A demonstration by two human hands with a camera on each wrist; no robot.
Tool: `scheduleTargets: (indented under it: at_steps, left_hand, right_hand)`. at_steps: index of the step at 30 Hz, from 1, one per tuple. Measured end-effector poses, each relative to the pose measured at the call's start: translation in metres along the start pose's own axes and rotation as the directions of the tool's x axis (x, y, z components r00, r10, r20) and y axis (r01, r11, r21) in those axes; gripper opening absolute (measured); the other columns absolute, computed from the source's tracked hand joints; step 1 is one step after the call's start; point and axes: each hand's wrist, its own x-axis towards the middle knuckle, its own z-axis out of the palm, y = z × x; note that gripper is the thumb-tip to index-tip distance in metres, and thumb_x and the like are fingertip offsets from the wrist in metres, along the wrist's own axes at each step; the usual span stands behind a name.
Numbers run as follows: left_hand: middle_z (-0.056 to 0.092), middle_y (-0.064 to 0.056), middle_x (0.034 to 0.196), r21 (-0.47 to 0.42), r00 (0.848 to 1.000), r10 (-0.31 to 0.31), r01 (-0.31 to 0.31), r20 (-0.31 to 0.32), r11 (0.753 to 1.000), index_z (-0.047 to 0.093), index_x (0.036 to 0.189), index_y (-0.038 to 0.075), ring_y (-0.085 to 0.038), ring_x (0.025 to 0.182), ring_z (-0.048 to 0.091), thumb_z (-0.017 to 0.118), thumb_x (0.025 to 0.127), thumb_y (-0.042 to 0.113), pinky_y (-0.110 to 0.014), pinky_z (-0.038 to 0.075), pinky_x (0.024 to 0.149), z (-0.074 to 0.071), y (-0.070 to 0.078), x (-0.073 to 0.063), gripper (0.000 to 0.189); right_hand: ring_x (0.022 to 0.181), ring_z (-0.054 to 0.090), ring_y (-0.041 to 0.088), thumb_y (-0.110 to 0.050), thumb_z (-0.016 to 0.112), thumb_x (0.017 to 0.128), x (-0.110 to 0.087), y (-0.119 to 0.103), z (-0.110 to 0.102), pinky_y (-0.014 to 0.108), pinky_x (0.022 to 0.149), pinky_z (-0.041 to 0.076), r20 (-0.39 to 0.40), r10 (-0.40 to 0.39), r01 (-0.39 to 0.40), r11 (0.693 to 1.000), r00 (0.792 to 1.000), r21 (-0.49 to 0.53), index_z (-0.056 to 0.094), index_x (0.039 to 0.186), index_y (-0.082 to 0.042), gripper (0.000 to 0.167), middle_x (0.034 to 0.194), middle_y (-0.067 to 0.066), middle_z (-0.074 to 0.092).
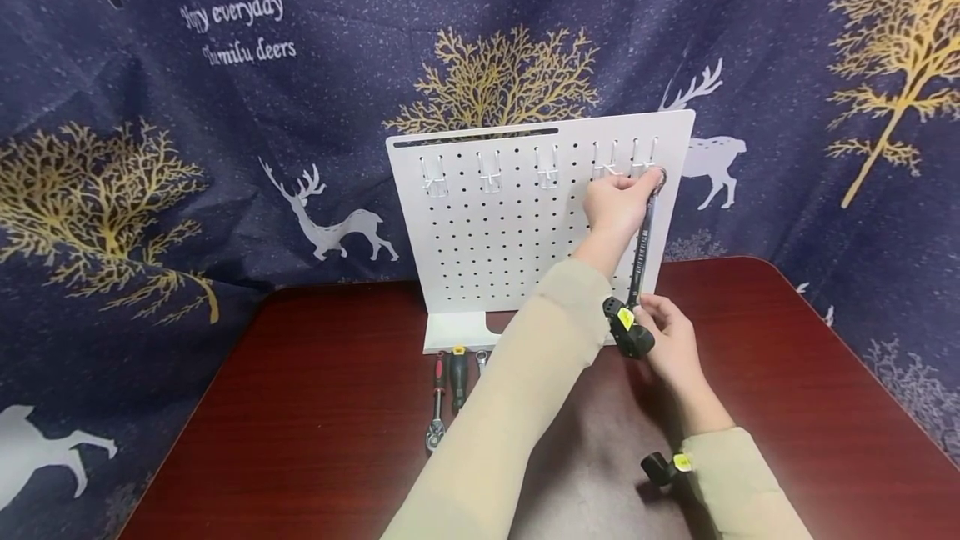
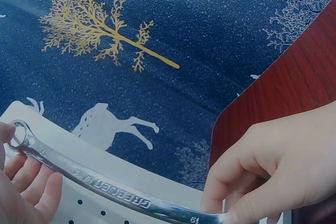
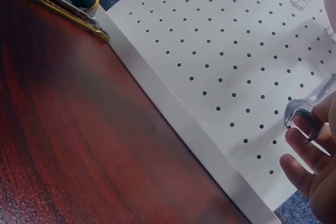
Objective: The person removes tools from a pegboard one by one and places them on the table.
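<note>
A long metal combination wrench [image 1: 642, 248] stands nearly upright along the right side of a white pegboard [image 1: 498, 248]. My left hand [image 1: 617, 205] pinches its ring end [image 2: 19, 135] near the top hook on the right. Down at the open end [image 3: 296, 109], my right hand [image 1: 672, 344] holds the wrench between thumb and fingers. The left wrist view shows both hands along the wrench's length, with raised lettering between them. White wire hooks [image 1: 490, 177] line the board's upper part. Whether the ring touches a hook is hidden by my left fingers.
Left of my left sleeve, a red-handled ratchet [image 1: 437, 398], a dark screwdriver [image 1: 459, 377] and another wrench [image 1: 482, 359] lie before the board's base [image 1: 453, 332]. The forearm hides whatever lies beyond them. A patterned cloth [image 1: 330, 107] hangs behind the reddish table [image 1: 322, 407].
</note>
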Motion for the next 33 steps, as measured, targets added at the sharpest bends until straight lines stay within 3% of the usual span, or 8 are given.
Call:
scheduleTargets:
  at_steps: [7, 12, 15, 20, 26, 29, 33]
  left_hand:
    - [0.068, 0.009, 0.077, -0.030, 0.999, 0.038, -0.038, -0.022, 0.999, 0.075, 0.071, 0.015, -0.003, 0.072, 0.054, 0.078, 0.074, 0.037, -0.016, 0.046, 0.062, -0.003, -0.005, -0.003, 0.023]
    - [0.066, 0.010, 0.076, -0.045, 0.997, 0.071, -0.070, 0.008, 0.997, 0.074, 0.075, 0.016, -0.001, 0.070, 0.054, 0.077, 0.076, 0.037, -0.015, 0.047, 0.061, -0.007, -0.009, -0.005, 0.021]
    - [0.068, 0.008, 0.079, -0.072, 0.993, 0.104, -0.101, 0.046, 0.992, 0.074, 0.082, 0.016, -0.001, 0.068, 0.056, 0.076, 0.079, 0.034, -0.015, 0.050, 0.060, -0.010, -0.014, -0.005, 0.019]
    - [0.071, 0.000, 0.088, -0.119, 0.972, 0.187, -0.171, 0.139, 0.978, 0.073, 0.097, 0.012, -0.004, 0.064, 0.062, 0.071, 0.084, 0.025, -0.014, 0.053, 0.054, -0.018, -0.024, -0.002, 0.019]
    - [0.072, -0.008, 0.094, -0.148, 0.933, 0.267, -0.237, 0.242, 0.960, 0.069, 0.108, 0.007, -0.014, 0.066, 0.068, 0.066, 0.089, 0.020, -0.020, 0.058, 0.060, -0.036, -0.031, 0.003, 0.024]
    - [0.071, -0.009, 0.094, -0.152, 0.921, 0.275, -0.241, 0.275, 0.959, 0.067, 0.109, 0.005, -0.015, 0.066, 0.068, 0.065, 0.090, 0.020, -0.021, 0.058, 0.062, -0.043, -0.035, 0.006, 0.024]
    - [0.071, -0.008, 0.094, -0.144, 0.922, 0.242, -0.207, 0.302, 0.968, 0.066, 0.107, 0.006, -0.012, 0.067, 0.067, 0.066, 0.089, 0.021, -0.020, 0.058, 0.061, -0.051, -0.041, 0.008, 0.023]
  right_hand:
    - [0.073, 0.054, -0.011, -0.010, 0.053, 0.095, -0.001, -0.004, 0.000, 0.004, 0.069, 0.045, 0.009, -0.003, 0.003, 1.000, 1.000, 0.022, 0.056, 0.118, 0.006, 0.028, 0.106, 0.027, 0.064]
    - [0.071, 0.059, -0.009, -0.002, 0.052, 0.094, -0.004, -0.017, -0.002, 0.011, 0.067, 0.053, 0.031, 0.014, -0.017, 0.995, 0.999, 0.095, 0.055, 0.114, 0.012, 0.025, 0.103, 0.034, 0.062]
    - [0.069, 0.061, -0.006, -0.004, 0.054, 0.094, -0.003, -0.018, -0.002, 0.014, 0.066, 0.055, 0.033, 0.024, -0.027, 0.996, 0.999, 0.090, 0.057, 0.108, 0.011, 0.021, 0.097, 0.030, 0.066]
    - [0.068, 0.064, -0.002, -0.012, 0.056, 0.095, -0.001, -0.009, 0.002, 0.018, 0.066, 0.057, 0.075, -0.008, 0.003, 0.998, 0.997, 0.060, 0.059, 0.103, 0.007, 0.021, 0.087, 0.021, 0.070]
    - [0.068, 0.064, -0.001, -0.010, 0.056, 0.094, -0.002, -0.010, 0.006, 0.015, 0.065, 0.054, 0.134, -0.070, 0.064, 0.997, 0.988, 0.044, 0.059, 0.103, 0.009, 0.021, 0.090, 0.027, 0.068]
    - [0.067, 0.062, -0.001, -0.006, 0.056, 0.094, -0.006, -0.019, 0.007, 0.011, 0.063, 0.051, 0.148, -0.080, 0.075, 0.996, 0.986, 0.039, 0.058, 0.102, 0.010, 0.019, 0.091, 0.029, 0.067]
    - [0.067, 0.059, 0.000, -0.002, 0.057, 0.092, -0.015, -0.033, 0.009, 0.010, 0.062, 0.049, 0.160, -0.074, 0.068, 0.997, 0.984, 0.044, 0.059, 0.099, 0.012, 0.016, 0.089, 0.030, 0.065]
